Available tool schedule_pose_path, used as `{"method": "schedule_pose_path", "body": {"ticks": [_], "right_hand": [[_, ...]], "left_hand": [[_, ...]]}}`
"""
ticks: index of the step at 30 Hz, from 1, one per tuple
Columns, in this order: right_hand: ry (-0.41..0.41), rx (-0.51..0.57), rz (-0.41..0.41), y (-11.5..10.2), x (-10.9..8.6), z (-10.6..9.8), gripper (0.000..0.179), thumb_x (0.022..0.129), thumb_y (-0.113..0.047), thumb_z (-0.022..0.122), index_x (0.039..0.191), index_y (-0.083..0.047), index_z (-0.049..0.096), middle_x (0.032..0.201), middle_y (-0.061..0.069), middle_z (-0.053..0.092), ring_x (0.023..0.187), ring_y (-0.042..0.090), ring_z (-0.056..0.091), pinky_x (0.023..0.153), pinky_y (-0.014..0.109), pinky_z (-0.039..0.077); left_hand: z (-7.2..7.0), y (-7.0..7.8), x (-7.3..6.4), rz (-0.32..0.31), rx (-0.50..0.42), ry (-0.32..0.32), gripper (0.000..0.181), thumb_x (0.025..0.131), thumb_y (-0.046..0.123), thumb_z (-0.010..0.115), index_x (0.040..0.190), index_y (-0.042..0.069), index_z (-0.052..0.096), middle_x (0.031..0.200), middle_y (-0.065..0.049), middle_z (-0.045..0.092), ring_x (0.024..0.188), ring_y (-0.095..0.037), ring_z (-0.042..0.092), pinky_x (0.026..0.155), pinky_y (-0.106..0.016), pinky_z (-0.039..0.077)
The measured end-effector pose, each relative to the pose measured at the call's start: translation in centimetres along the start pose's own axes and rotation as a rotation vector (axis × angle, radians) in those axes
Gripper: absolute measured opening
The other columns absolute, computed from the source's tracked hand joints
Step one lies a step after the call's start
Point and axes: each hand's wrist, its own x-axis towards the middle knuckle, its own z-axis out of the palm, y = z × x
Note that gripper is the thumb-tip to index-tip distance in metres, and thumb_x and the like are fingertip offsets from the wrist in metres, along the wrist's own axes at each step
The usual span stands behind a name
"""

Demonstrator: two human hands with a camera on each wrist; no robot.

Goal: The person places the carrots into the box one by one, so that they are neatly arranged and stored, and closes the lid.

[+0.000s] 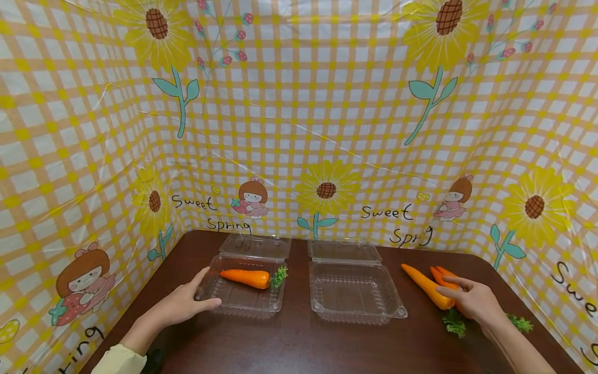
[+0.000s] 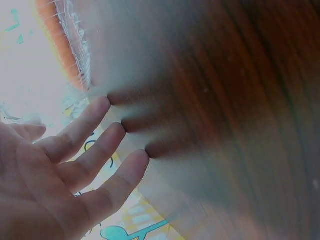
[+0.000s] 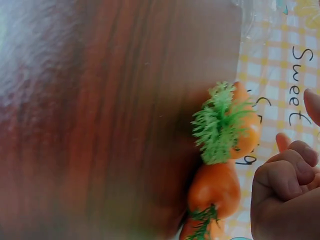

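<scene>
On the left, an open clear plastic clamshell box holds an orange carrot with a green leafy top. My left hand is at this box's left side, thumb and fingers spread; in the left wrist view its fingertips reach down to the tabletop. Over on the right, my right hand hovers above a group of carrots, thumb and index finger extended, the others bent. A lighter orange carrot lies nearest its fingertips. A redder carrot lies beside it, with more orange partly hidden below.
A second clear clamshell box stands in the middle, lid raised, with nothing inside. Both lids lean toward the checked cloth wall, which encloses the back and sides. The dark brown tabletop extends in front.
</scene>
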Motion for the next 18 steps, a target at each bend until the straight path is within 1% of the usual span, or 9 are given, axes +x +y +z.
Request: {"method": "schedule_pose_path", "body": {"ticks": [4,5,7,8,9,10,11,12,18], "right_hand": [[-0.02,-0.001,0.039,0.7,0.4,0.0,0.093,0.094,-0.064,0.059,0.155,0.001,0.034,0.156,0.043,0.004,0.137,0.064,0.017,0.101,0.064,0.039],[-0.016,0.003,0.048,0.7,0.4,0.1,0.094,0.093,-0.064,0.06,0.155,0.002,0.034,0.156,0.043,0.005,0.131,0.061,0.031,0.095,0.059,0.044],[-0.007,0.016,0.062,0.9,0.4,0.2,0.094,0.092,-0.062,0.063,0.154,0.002,0.035,0.136,0.041,0.048,0.101,0.047,0.056,0.078,0.047,0.051],[-0.005,0.026,0.064,1.1,0.4,0.3,0.094,0.092,-0.061,0.063,0.154,0.004,0.034,0.112,0.032,0.063,0.08,0.037,0.059,0.068,0.041,0.05],[-0.002,0.043,0.067,1.1,0.4,0.4,0.094,0.092,-0.059,0.065,0.153,0.006,0.033,0.086,0.019,0.065,0.063,0.027,0.053,0.06,0.035,0.046],[0.002,0.059,0.07,1.2,0.3,0.5,0.095,0.092,-0.057,0.066,0.153,0.008,0.033,0.066,0.007,0.055,0.052,0.017,0.042,0.053,0.031,0.04],[0.006,0.07,0.07,1.3,0.3,0.6,0.096,0.092,-0.055,0.068,0.152,0.01,0.032,0.056,-0.004,0.04,0.047,0.01,0.03,0.049,0.029,0.036],[0.005,0.079,0.069,1.4,0.3,0.7,0.096,0.092,-0.054,0.068,0.152,0.012,0.031,0.053,-0.01,0.027,0.045,0.008,0.03,0.048,0.028,0.036],[0.009,0.079,0.061,1.8,0.4,1.0,0.098,0.092,-0.051,0.069,0.15,0.017,0.028,0.054,-0.011,0.027,0.045,0.007,0.027,0.046,0.027,0.033]], "left_hand": [[-0.1,0.1,-0.1,0.0,-0.014,-0.01,0.101,0.09,0.058,0.068,0.163,0.015,0.012,0.139,-0.029,0.054,0.126,-0.045,0.054,0.094,-0.063,0.047],[-0.1,0.2,-0.1,-0.001,-0.017,-0.011,0.101,0.09,0.058,0.068,0.163,0.015,0.012,0.14,-0.029,0.054,0.126,-0.046,0.054,0.094,-0.063,0.047],[-0.1,0.2,-0.2,-0.003,-0.02,-0.013,0.101,0.09,0.058,0.068,0.163,0.015,0.012,0.14,-0.03,0.053,0.126,-0.046,0.054,0.094,-0.063,0.047],[-0.1,0.2,-0.2,-0.003,-0.018,-0.013,0.101,0.09,0.058,0.068,0.163,0.015,0.012,0.141,-0.03,0.052,0.127,-0.047,0.054,0.094,-0.064,0.047],[-0.1,0.2,-0.2,-0.004,-0.015,-0.012,0.102,0.09,0.058,0.068,0.163,0.015,0.012,0.142,-0.031,0.051,0.128,-0.047,0.053,0.094,-0.064,0.047],[-0.1,0.2,-0.2,-0.004,-0.012,-0.011,0.102,0.09,0.058,0.067,0.163,0.014,0.012,0.142,-0.031,0.051,0.128,-0.048,0.052,0.094,-0.065,0.047],[-0.1,0.1,-0.2,-0.004,-0.008,-0.01,0.102,0.09,0.059,0.067,0.163,0.014,0.012,0.143,-0.031,0.05,0.129,-0.048,0.052,0.095,-0.065,0.046],[-0.1,0.1,-0.1,-0.004,-0.004,-0.01,0.102,0.09,0.059,0.067,0.163,0.014,0.012,0.143,-0.031,0.05,0.129,-0.048,0.052,0.095,-0.065,0.046],[0.0,0.0,0.0,0.0,0.001,-0.005,0.102,0.09,0.059,0.068,0.163,0.015,0.012,0.142,-0.031,0.052,0.127,-0.046,0.054,0.094,-0.064,0.047]]}}
